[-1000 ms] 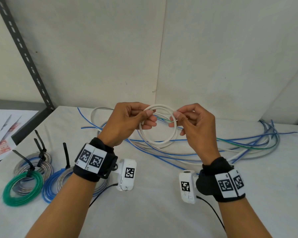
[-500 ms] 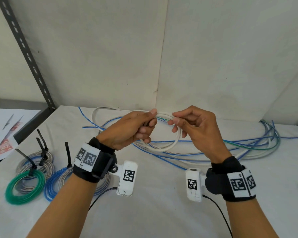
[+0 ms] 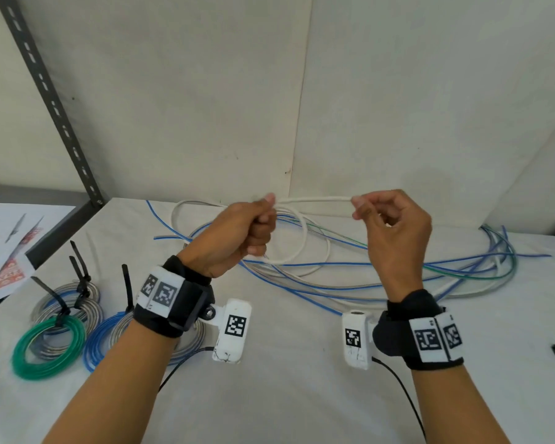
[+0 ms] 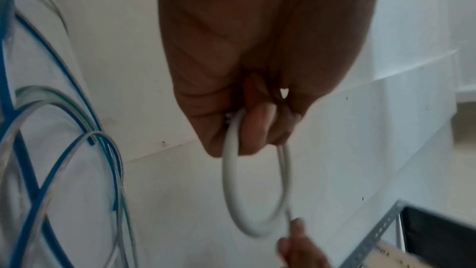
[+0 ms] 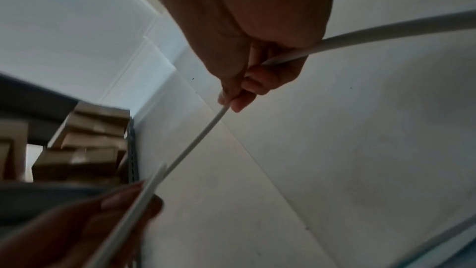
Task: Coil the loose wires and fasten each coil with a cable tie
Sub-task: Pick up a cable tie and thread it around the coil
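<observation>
White wire (image 3: 311, 199) is stretching in one straight run between two hands held above the cloth-covered table (image 3: 285, 395). The left hand (image 3: 237, 238) is gripping one small loop (image 3: 293, 248) of that wire in curled fingers, the loop hanging below the fist; the left wrist view is showing the same single ring (image 4: 255, 186) dangling from the closed fingers. The right hand (image 3: 394, 232) is pinching the wire between thumb and forefinger, its other fingers curled loosely, and the right wrist view is showing the wire (image 5: 195, 142) passing through that pinch and on behind the palm. Loose wires (image 3: 398, 277) in blue, green and clear sheathing are lying in a tangle on the table behind and to the right of the hands; their number cannot be told. At the left, finished coils are lying close together, some overlapping: one green coil (image 3: 48, 350), one blue coil (image 3: 100, 344) and several silvery coils (image 3: 77, 302). Four black cable ties (image 3: 127, 288) are sticking up from them. Printed papers (image 3: 4, 251) are lying at the far left.
</observation>
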Demonstrator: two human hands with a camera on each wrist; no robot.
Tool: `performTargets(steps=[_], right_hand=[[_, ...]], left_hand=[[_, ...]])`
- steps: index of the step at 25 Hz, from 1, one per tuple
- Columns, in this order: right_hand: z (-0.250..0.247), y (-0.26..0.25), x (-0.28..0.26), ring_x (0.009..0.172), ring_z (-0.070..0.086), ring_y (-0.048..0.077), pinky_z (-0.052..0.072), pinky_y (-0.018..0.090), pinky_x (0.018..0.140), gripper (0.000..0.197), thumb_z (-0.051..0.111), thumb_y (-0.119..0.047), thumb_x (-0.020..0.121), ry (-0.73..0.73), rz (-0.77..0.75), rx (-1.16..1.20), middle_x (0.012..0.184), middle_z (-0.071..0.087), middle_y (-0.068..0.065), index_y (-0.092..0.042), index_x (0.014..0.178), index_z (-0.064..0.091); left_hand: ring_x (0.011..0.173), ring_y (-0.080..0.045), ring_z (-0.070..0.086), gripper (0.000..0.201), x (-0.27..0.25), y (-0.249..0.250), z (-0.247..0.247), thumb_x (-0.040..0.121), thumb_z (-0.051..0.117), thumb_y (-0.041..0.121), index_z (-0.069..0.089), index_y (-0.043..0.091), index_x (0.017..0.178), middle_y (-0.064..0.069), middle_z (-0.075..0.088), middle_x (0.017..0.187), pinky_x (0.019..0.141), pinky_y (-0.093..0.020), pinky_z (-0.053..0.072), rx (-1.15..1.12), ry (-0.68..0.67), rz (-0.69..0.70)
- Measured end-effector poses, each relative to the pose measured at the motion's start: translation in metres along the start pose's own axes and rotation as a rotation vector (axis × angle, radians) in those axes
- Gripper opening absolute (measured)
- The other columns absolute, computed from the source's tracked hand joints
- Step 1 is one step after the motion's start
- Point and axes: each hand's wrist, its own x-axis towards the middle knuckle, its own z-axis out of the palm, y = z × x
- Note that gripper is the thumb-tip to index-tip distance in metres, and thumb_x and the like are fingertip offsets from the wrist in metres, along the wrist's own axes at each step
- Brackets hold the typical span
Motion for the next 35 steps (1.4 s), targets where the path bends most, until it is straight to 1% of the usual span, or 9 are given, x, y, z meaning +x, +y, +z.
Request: performTargets(steps=[3,8,14,17,23,25,30,32,35], right_hand=[[0.005,0.01,-0.004,0.055,0.057,0.003,0.041,0.021,0.057,0.019,0.074,-0.037,0.091,-0.164,-0.041,-0.299,0.062,0.066,-0.013,-0.022,0.08,0.071],[0.029,-0.013,-0.031,0.072,0.064,0.005,0.056,0.037,0.077,0.015,0.072,-0.037,0.092,-0.638,-0.098,-0.387,0.077,0.07,-0.017,-0.026,0.099,0.078],[0.036,-0.04,-0.038,0.077,0.061,0.017,0.048,0.038,0.071,0.032,0.054,-0.047,0.101,-0.715,-0.278,-0.669,0.081,0.07,-0.004,-0.022,0.091,0.071],[0.03,-0.03,-0.033,0.065,0.056,0.003,0.047,0.031,0.069,0.025,0.062,-0.051,0.095,-0.791,-0.08,-0.557,0.063,0.06,-0.013,-0.029,0.094,0.072],[-0.007,-0.011,0.0,0.052,0.051,0.007,0.044,0.027,0.058,0.004,0.063,-0.029,0.1,-0.447,-0.01,-0.259,0.059,0.064,-0.005,-0.027,0.097,0.066],[-0.009,-0.013,0.003,0.051,0.05,0.004,0.038,0.018,0.056,0.007,0.067,-0.023,0.098,-0.341,-0.023,-0.161,0.06,0.065,-0.003,-0.019,0.094,0.071],[-0.014,-0.009,0.005,0.067,0.063,0.004,0.047,0.02,0.065,0.009,0.065,-0.024,0.098,0.159,-0.101,-0.236,0.073,0.067,-0.014,-0.021,0.095,0.072],[-0.013,-0.01,0.004,0.068,0.063,0.004,0.045,0.016,0.063,0.007,0.064,-0.02,0.099,0.166,-0.137,-0.187,0.075,0.067,-0.012,-0.019,0.096,0.071],[-0.009,-0.007,0.002,0.066,0.063,0.005,0.045,0.02,0.063,0.011,0.064,-0.02,0.099,-0.204,-0.132,-0.297,0.069,0.065,-0.013,-0.025,0.091,0.07]], left_hand=[[0.043,-0.005,0.019,0.038,0.002,0.007,-0.015,0.107,0.038,0.034,0.043,0.02,0.072,0.01,0.02,0.057,0.042,-0.019,0.018,-0.234,0.101,0.032],[0.047,-0.006,0.025,0.03,0.009,0.005,-0.011,0.107,0.035,0.023,0.046,0.016,0.08,0.008,0.028,0.06,0.05,-0.02,0.031,-0.57,0.189,0.208],[0.06,-0.009,0.039,0.031,0.01,-0.02,0.029,0.109,0.036,0.03,0.042,0.019,0.081,0.005,0.043,0.07,0.065,-0.027,0.039,0.257,0.39,0.368],[0.048,-0.007,0.03,0.033,0.013,-0.009,0.016,0.109,0.034,0.022,0.038,0.02,0.076,0.01,0.035,0.056,0.053,-0.024,0.029,-0.023,0.422,0.345],[0.044,-0.005,0.022,0.034,0.004,0.012,-0.035,0.107,0.031,0.025,0.045,0.019,0.077,0.011,0.027,0.054,0.043,-0.017,0.025,-0.646,0.298,0.287],[0.045,-0.005,0.022,0.033,0.007,0.009,-0.03,0.105,0.032,0.026,0.046,0.019,0.076,0.01,0.028,0.056,0.045,-0.018,0.026,-0.676,0.261,0.253],[0.042,-0.004,0.022,0.034,0.005,0.007,-0.023,0.106,0.032,0.025,0.043,0.018,0.074,0.01,0.025,0.055,0.041,-0.018,0.024,-0.355,0.148,0.042],[0.043,-0.005,0.021,0.035,0.006,0.005,-0.019,0.108,0.03,0.023,0.042,0.018,0.075,0.01,0.026,0.055,0.042,-0.019,0.025,-0.161,0.244,0.041],[0.043,-0.005,0.021,0.033,0.008,0.005,-0.019,0.106,0.032,0.02,0.04,0.019,0.074,0.01,0.026,0.055,0.044,-0.019,0.026,-0.412,0.32,0.18]])
